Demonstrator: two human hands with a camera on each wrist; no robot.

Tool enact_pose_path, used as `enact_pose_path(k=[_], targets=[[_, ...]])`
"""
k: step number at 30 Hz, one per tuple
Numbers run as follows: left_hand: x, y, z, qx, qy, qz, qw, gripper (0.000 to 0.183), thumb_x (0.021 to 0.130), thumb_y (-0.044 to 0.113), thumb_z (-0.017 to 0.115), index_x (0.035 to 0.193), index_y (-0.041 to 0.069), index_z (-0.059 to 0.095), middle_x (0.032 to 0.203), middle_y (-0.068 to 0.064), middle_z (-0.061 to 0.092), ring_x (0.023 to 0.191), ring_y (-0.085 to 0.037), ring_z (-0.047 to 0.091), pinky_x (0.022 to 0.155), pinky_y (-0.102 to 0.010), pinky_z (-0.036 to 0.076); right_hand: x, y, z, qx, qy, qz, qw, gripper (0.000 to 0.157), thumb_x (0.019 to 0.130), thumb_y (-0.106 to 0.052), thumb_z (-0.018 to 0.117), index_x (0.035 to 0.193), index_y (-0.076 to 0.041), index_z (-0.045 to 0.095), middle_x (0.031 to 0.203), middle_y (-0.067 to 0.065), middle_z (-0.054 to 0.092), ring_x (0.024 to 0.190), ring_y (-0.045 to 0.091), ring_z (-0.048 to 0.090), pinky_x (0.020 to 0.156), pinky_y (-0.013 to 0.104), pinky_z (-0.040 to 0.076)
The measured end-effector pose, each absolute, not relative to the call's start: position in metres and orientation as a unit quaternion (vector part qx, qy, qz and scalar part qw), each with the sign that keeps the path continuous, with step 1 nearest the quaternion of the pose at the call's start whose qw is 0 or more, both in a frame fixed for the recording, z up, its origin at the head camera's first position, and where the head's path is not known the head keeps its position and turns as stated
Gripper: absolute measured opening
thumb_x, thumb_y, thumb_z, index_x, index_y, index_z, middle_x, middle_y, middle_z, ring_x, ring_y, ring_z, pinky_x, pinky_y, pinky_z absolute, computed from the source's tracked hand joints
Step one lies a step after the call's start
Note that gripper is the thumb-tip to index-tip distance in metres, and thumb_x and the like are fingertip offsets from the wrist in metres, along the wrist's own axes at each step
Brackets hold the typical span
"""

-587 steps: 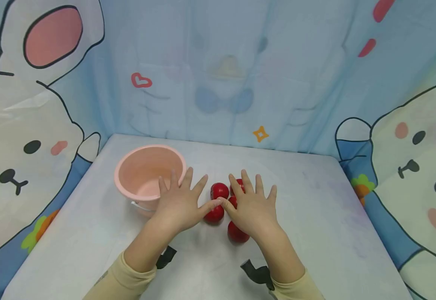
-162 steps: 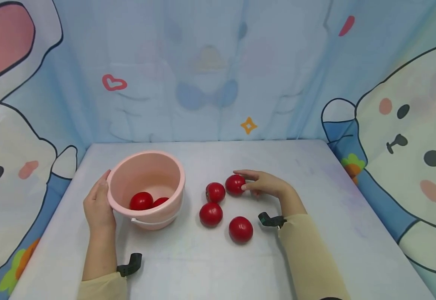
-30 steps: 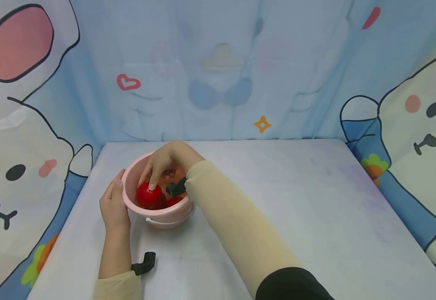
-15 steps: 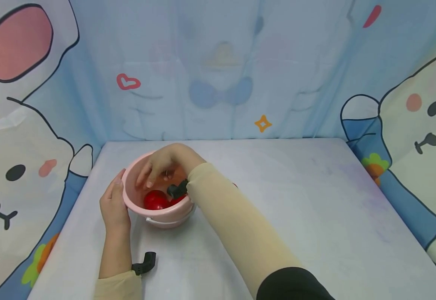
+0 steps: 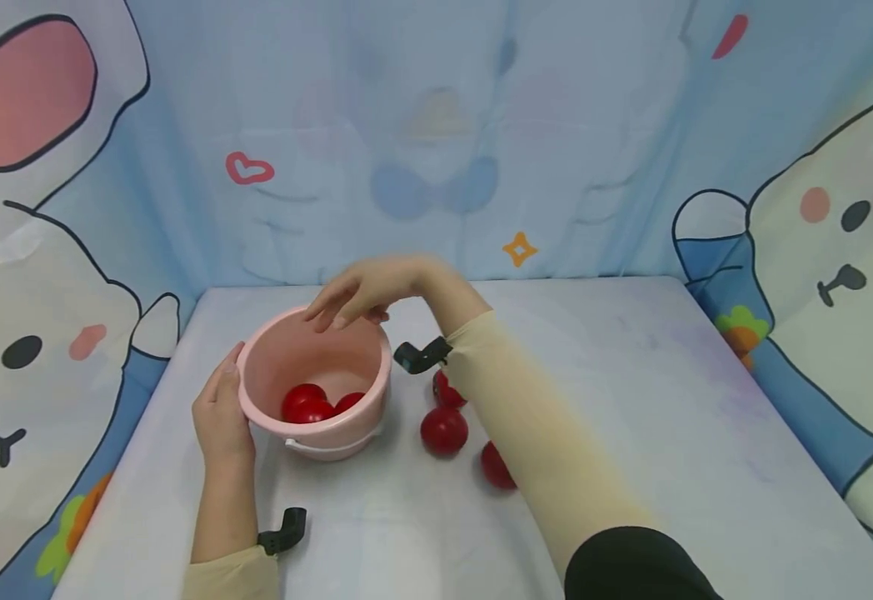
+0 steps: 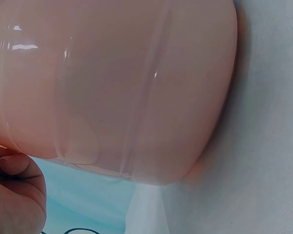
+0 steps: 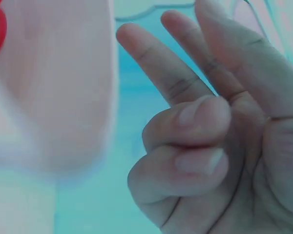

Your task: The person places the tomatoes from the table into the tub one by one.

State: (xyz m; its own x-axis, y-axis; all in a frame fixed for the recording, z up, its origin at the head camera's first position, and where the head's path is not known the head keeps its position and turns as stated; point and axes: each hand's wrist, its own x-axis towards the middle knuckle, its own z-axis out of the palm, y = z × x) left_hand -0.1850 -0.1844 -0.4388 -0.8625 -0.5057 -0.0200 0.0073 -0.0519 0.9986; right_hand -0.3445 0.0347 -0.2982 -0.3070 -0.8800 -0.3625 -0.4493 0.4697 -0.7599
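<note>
A pink bucket [image 5: 316, 367] with a white handle stands on the table, a few red apple-like balls [image 5: 309, 406] lying at its bottom. My left hand [image 5: 224, 408] holds the bucket's left rim; in the left wrist view its curled fingers [image 6: 19, 165] sit by the bucket's side wall. Over the bucket's far right rim hovers my right hand [image 5: 369, 292], with nothing in it. In the right wrist view two fingers of the right hand [image 7: 200, 126] reach out and two are bent in. More red balls [image 5: 444, 431] rest right of the bucket, partly covered by the right sleeve.
The white table [image 5: 631, 400] reaches back to a blue printed curtain [image 5: 436, 150]. Black wrist-camera mounts [image 5: 282, 531] stick out from both wrists. The right forearm [image 5: 541, 433] crosses over the table's middle.
A second ago my right hand held a red ball inside the bucket; it let go, and the hand has risen up and right out of the bucket. The left hand stays at the rim.
</note>
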Motion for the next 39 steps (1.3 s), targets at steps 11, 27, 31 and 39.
enact_pose_path(k=[11,27,31,39], targets=[[-0.185,-0.195,-0.438,0.199,-0.653,-0.707,0.187,0.038,0.099,0.051,0.051,0.132,0.037,0.063,0.144,0.013,0.055,0.139,-0.012,0.047,0.103,-0.023,0.049,-0.340,0.173,-0.346,-0.320,0.835,-0.307,0.326,0.038,0.093,-0.042,0.065,0.131,-0.044,0.059,0.130,-0.013,0.064,0.058,0.024,0.051,0.062,0.035,0.054],[-0.189,-0.207,-0.439,0.199,-0.637,-0.722,0.184,0.038,0.097,0.049,0.056,0.131,0.035,0.064,0.145,0.011,0.055,0.140,-0.013,0.045,0.097,-0.018,0.050,-0.308,0.206,-0.482,-0.238,0.801,-0.462,0.297,0.067,0.092,-0.029,0.068,0.152,-0.032,0.039,0.149,-0.009,0.048,0.073,0.025,0.061,0.068,0.033,0.057],[-0.188,-0.207,-0.439,0.199,-0.629,-0.728,0.186,0.038,0.097,0.049,0.056,0.131,0.034,0.064,0.145,0.011,0.055,0.139,-0.012,0.046,0.093,-0.014,0.051,-0.309,0.207,-0.488,-0.245,0.799,-0.465,0.292,0.068,0.092,-0.027,0.068,0.152,-0.033,0.037,0.150,-0.008,0.048,0.070,0.025,0.061,0.064,0.032,0.057],[-0.188,-0.207,-0.438,0.191,-0.630,-0.728,0.189,0.038,0.098,0.049,0.055,0.131,0.033,0.064,0.144,0.011,0.056,0.139,-0.012,0.046,0.092,-0.012,0.051,-0.309,0.205,-0.495,-0.259,0.802,-0.459,0.282,0.066,0.093,-0.031,0.068,0.151,-0.035,0.038,0.149,-0.007,0.048,0.063,0.023,0.061,0.057,0.030,0.056]])
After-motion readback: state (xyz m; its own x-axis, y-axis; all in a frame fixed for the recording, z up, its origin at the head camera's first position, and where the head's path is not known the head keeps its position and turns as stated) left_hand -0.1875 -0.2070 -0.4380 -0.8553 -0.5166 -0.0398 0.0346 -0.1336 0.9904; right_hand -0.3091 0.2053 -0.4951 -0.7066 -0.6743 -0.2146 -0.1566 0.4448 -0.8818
